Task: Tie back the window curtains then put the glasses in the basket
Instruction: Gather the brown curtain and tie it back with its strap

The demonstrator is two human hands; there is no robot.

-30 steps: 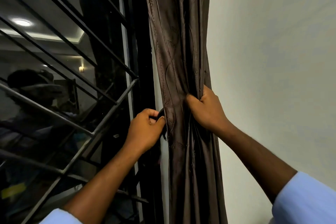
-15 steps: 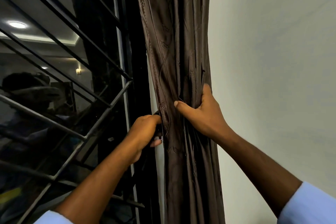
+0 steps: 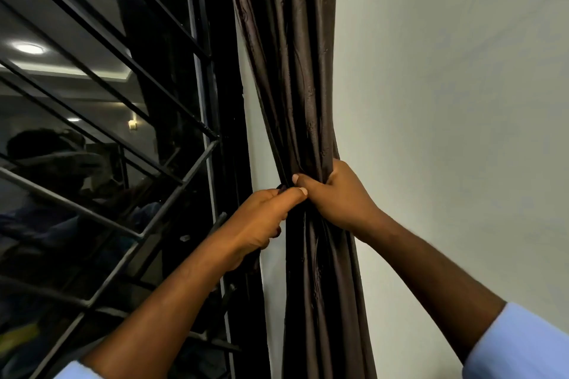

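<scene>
A dark brown curtain (image 3: 292,77) hangs gathered into a narrow bunch between the window and the wall. My right hand (image 3: 335,194) is wrapped around the bunch from its right side, squeezing the folds together. My left hand (image 3: 261,218) sits just left of the bunch, fingers closed on a dark tie-back strap (image 3: 281,187) that shows only as a small piece at the curtain's left edge. The thumbs of both hands touch at the front of the bunch. No glasses or basket are in view.
A black window frame (image 3: 228,120) with slanted metal bars (image 3: 101,40) fills the left; its dark glass reflects a ceiling light and a person. A plain pale wall (image 3: 446,101) fills the right.
My left hand moved right and up from beside the window frame to meet my right hand at the curtain's front. The right hand closed tighter, and the bunch became narrower.
</scene>
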